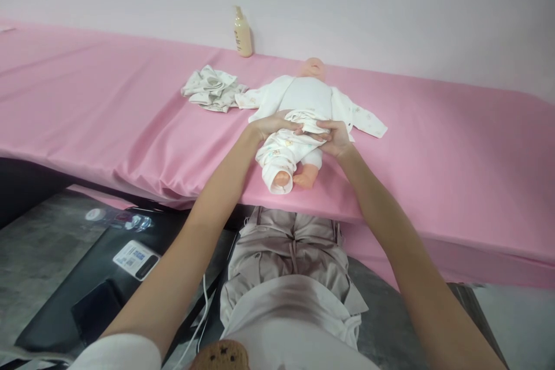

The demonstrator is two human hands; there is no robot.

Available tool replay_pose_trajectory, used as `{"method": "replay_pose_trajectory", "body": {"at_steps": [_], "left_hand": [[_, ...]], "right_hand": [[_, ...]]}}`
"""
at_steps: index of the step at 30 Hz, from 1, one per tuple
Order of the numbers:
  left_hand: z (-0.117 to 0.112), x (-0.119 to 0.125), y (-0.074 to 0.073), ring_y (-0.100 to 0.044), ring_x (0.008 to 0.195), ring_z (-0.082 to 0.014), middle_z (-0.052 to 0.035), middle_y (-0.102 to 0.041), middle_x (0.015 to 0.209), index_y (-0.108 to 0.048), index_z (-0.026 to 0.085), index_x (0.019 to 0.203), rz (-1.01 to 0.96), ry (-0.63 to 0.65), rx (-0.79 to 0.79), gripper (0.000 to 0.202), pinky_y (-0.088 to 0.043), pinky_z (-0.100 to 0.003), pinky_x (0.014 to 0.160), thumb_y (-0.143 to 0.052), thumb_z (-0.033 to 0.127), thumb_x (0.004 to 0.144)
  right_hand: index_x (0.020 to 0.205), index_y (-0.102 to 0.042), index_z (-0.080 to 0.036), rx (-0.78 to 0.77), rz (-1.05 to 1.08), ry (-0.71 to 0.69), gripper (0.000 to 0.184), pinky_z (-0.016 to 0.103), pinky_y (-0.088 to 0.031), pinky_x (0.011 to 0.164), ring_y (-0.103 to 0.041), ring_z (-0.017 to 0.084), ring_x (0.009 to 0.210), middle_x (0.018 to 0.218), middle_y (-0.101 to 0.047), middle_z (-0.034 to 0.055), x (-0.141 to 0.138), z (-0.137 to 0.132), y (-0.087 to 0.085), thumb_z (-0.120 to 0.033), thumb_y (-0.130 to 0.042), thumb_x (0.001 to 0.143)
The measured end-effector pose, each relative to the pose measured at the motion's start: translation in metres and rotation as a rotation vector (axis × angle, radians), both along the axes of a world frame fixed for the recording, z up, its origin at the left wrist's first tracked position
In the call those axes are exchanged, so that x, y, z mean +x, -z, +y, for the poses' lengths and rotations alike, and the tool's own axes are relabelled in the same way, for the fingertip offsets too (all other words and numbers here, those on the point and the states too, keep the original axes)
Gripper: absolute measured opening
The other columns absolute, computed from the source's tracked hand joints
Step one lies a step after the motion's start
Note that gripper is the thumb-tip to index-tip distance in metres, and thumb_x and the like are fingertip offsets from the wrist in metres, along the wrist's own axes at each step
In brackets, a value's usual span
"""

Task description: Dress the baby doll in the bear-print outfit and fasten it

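Note:
A baby doll lies on its back, its feet toward me. It wears a white baby jacket, sleeves spread to both sides. Patterned baby trousers are bunched round its hips and legs. One foot shows inside a trouser cuff, while the other foot is bare below a white leg. My left hand is closed on the trousers' gathered waist from the left. Opposite it, my right hand pinches the same cloth with thumb and fingers. The doll's waist is partly hidden under the cloth.
A pink sheet covers the long table. Crumpled patterned cloth lies left of the doll, and a pump bottle stands by the wall. Below the table's edge, a black seat carries a plastic bottle and a white-labelled object.

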State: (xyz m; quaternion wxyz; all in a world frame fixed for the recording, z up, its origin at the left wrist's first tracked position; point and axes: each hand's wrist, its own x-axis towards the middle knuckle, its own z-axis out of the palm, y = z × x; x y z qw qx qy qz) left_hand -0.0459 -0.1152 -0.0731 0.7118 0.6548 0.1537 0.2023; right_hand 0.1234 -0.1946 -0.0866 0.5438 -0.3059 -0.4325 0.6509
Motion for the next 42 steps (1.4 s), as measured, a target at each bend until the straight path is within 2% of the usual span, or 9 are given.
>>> {"method": "replay_pose_trajectory", "body": {"at_steps": [5,8,11,16,19,22,31,35,42], "left_hand": [[-0.006,0.0,-0.001,-0.067,0.091,-0.0257,-0.0125,-0.071,0.095,-0.063,0.009,0.104,0.001,-0.039,-0.031,0.044,-0.053,-0.035,0.083,-0.077,0.025,0.066],[-0.005,-0.001,0.002,-0.068,0.082,-0.0238,-0.011,-0.071,0.09,-0.062,0.01,0.106,-0.02,-0.071,-0.067,0.046,-0.054,-0.033,0.078,-0.077,0.026,0.065],[-0.002,-0.003,0.007,-0.067,0.07,-0.019,-0.0072,-0.071,0.08,-0.062,0.011,0.104,-0.03,-0.147,-0.098,0.043,-0.054,-0.03,0.07,-0.076,0.026,0.066],[-0.006,-0.006,0.007,-0.066,0.066,-0.018,-0.0051,-0.069,0.074,-0.063,0.012,0.097,-0.015,-0.212,-0.179,0.036,-0.054,-0.03,0.066,-0.075,0.027,0.067],[-0.009,-0.006,0.005,-0.065,0.065,-0.018,-0.004,-0.068,0.071,-0.062,0.012,0.092,-0.013,-0.188,-0.212,0.032,-0.055,-0.032,0.067,-0.074,0.03,0.068],[-0.01,-0.006,0.006,-0.066,0.063,-0.0182,-0.0028,-0.067,0.068,-0.061,0.013,0.093,-0.006,-0.19,-0.226,0.03,-0.055,-0.034,0.068,-0.071,0.033,0.072],[-0.004,-0.005,0.012,-0.066,0.063,-0.0185,-0.0028,-0.067,0.065,-0.063,0.015,0.08,0.004,-0.142,-0.336,0.025,-0.056,-0.031,0.065,-0.07,0.037,0.072],[-0.001,-0.005,0.014,-0.067,0.07,-0.0214,-0.0044,-0.067,0.065,-0.064,0.015,0.08,0.001,-0.152,-0.324,0.026,-0.056,-0.033,0.071,-0.068,0.039,0.073],[0.003,-0.006,0.016,-0.066,0.068,-0.0194,-0.0026,-0.067,0.067,-0.061,0.014,0.081,0.033,-0.18,-0.212,0.028,-0.054,-0.032,0.07,-0.071,0.037,0.067]], "right_hand": [[0.053,-0.045,-0.021,0.002,-0.008,0.027,0.021,0.026,-0.041,0.048,-0.025,0.008,0.037,0.037,-0.02,-0.0094,-0.004,0.001,-0.002,-0.025,-0.063,0.062],[0.067,-0.052,-0.02,0.031,-0.06,0.115,0.015,0.03,-0.047,0.061,-0.044,0.012,0.047,0.045,-0.04,-0.005,-0.006,0.005,-0.002,-0.034,-0.059,0.067],[0.095,-0.054,-0.023,0.113,-0.181,0.36,0.028,0.033,-0.048,0.07,-0.058,0.018,0.068,0.072,-0.059,-0.0007,0.002,0.01,0.003,-0.039,-0.05,0.073],[0.118,-0.046,-0.023,0.417,-0.914,0.778,0.04,0.037,-0.048,0.082,-0.058,0.021,0.09,0.099,-0.06,0.0054,0.031,0.009,0.02,-0.024,-0.04,0.078],[0.122,-0.048,-0.018,0.629,-1.449,0.695,0.045,0.043,-0.042,0.094,-0.051,0.027,0.109,0.116,-0.056,0.0119,0.04,0.004,0.023,-0.016,-0.038,0.078],[0.129,-0.043,-0.013,0.739,-1.659,0.626,0.049,0.044,-0.04,0.098,-0.043,0.029,0.119,0.128,-0.049,0.0156,0.041,0.002,0.022,-0.014,-0.037,0.081],[0.133,-0.04,-0.006,0.886,-1.706,0.516,0.062,0.053,-0.026,0.109,-0.033,0.036,0.13,0.137,-0.039,0.0225,0.041,0.007,0.031,-0.035,-0.051,0.079],[0.13,-0.045,-0.012,0.894,-1.605,0.516,0.061,0.046,-0.034,0.106,-0.039,0.033,0.128,0.139,-0.04,0.019,0.039,0.002,0.032,-0.042,-0.054,0.078],[0.118,-0.055,-0.018,0.747,-1.183,0.852,0.055,0.038,-0.042,0.099,-0.055,0.028,0.113,0.116,-0.061,0.0121,0.029,-0.005,0.032,-0.048,-0.062,0.073]]}}
